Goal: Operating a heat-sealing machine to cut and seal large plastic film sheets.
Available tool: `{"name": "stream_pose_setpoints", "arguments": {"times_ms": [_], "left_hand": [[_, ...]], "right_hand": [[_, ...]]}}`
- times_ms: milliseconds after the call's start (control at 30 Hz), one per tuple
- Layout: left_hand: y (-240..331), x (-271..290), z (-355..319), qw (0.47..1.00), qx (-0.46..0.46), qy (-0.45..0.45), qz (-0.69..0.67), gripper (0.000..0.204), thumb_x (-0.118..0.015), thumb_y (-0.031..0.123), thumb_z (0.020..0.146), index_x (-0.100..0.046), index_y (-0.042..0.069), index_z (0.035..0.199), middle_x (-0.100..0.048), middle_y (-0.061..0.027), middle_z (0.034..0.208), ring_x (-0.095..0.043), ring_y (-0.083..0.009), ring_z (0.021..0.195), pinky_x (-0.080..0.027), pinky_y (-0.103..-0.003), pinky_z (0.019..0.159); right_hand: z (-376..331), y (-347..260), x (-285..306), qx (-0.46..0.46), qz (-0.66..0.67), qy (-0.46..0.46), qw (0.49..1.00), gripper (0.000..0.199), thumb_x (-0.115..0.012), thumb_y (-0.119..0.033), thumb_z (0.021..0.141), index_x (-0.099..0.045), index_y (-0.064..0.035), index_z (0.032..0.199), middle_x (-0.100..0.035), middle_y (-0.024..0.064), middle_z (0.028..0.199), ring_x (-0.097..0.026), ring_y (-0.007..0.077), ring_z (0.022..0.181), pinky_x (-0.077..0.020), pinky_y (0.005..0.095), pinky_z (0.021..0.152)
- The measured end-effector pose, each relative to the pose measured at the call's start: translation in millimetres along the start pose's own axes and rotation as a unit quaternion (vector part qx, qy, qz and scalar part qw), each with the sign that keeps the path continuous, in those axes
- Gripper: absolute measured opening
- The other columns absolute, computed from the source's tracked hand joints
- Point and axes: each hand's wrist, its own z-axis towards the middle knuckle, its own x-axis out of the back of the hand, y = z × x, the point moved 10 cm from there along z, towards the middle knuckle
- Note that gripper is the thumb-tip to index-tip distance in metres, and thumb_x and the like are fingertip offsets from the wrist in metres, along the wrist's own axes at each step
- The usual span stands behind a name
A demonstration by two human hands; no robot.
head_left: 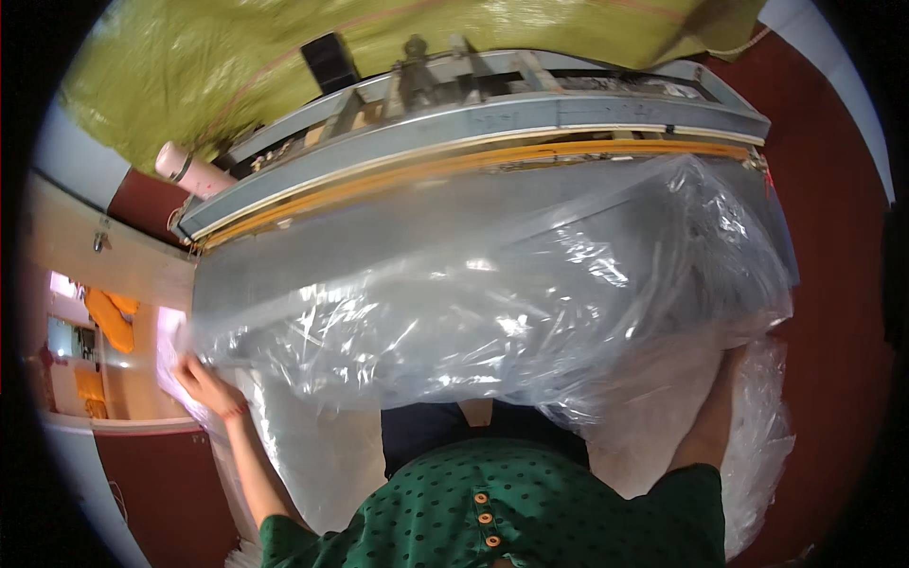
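A large clear plastic sheet [454, 312] lies creased and shiny across the grey tabletop [417, 204] in front of me. Its near edge hangs over toward my body. At the sheet's left end, my left hand [206, 386] is closed on the plastic edge, a red thread round its wrist. My right forearm [705, 421] reaches up to the sheet's right end, where plastic covers the hand and hides its fingers. More clear plastic [757, 445] hangs down beside that arm.
Behind the tabletop runs a grey metal frame [473, 118] with an orange strip [473, 163] along it. A pink bottle [194, 170] and a black box [329, 62] stand by the frame. A yellow-green tarp [218, 71] hangs at the back. An opening with orange items [112, 322] is at left.
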Motion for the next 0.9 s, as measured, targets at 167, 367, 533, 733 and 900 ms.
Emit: {"name": "stream_pose_setpoints", "arguments": {"times_ms": [167,367,533,733,900], "left_hand": [[-104,-41,-223,0.755,-0.127,-0.532,0.361,0.023,-0.048,0.010,0.080,-0.056,0.004,0.101,-0.057,-0.0171,0.098,-0.053,-0.0295,0.094,-0.042,-0.038,0.080],[-86,-203,-403,0.576,-0.129,-0.739,0.326,0.031,-0.052,0.022,0.081,-0.055,0.004,0.107,-0.060,-0.0142,0.091,-0.057,-0.0279,0.084,-0.042,-0.039,0.080],[-5,-230,-460,0.598,-0.169,-0.767,0.161,0.031,-0.051,0.022,0.082,-0.054,0.004,0.107,-0.060,-0.0134,0.091,-0.057,-0.0259,0.084,-0.042,-0.038,0.080],[45,-198,-459,0.598,-0.180,-0.779,-0.049,0.031,-0.050,0.022,0.084,-0.054,0.004,0.109,-0.061,-0.0125,0.092,-0.058,-0.0236,0.084,-0.043,-0.036,0.080],[14,-188,-430,0.496,-0.035,-0.866,0.043,0.028,-0.048,0.018,0.086,-0.052,0.005,0.110,-0.059,-0.0096,0.099,-0.056,-0.0170,0.090,-0.042,-0.030,0.084]], "right_hand": [[-62,-223,-11,-0.050,-0.027,-0.038,0.998,0.034,-0.050,-0.033,0.080,-0.055,-0.0018,0.092,-0.060,0.0167,0.088,-0.058,0.0266,0.081,-0.0454,0.0360,0.070],[-98,-337,43,-0.096,-0.099,-0.058,0.989,0.032,-0.049,-0.031,0.080,-0.055,-0.0017,0.093,-0.060,0.0166,0.089,-0.058,0.0269,0.082,-0.0453,0.0366,0.070],[-98,-381,76,-0.110,-0.140,-0.066,0.982,0.031,-0.049,-0.028,0.080,-0.055,-0.0017,0.095,-0.060,0.0166,0.090,-0.058,0.0272,0.082,-0.0452,0.0371,0.071],[-115,-318,139,-0.111,-0.209,-0.092,0.967,0.030,-0.048,-0.026,0.080,-0.055,-0.0016,0.096,-0.060,0.0165,0.091,-0.058,0.0275,0.083,-0.0450,0.0377,0.072],[-64,-64,209,-0.125,-0.265,-0.125,0.948,0.029,-0.047,-0.024,0.080,-0.055,-0.0016,0.098,-0.060,0.0164,0.092,-0.058,0.0277,0.084,-0.0449,0.0382,0.072]]}}
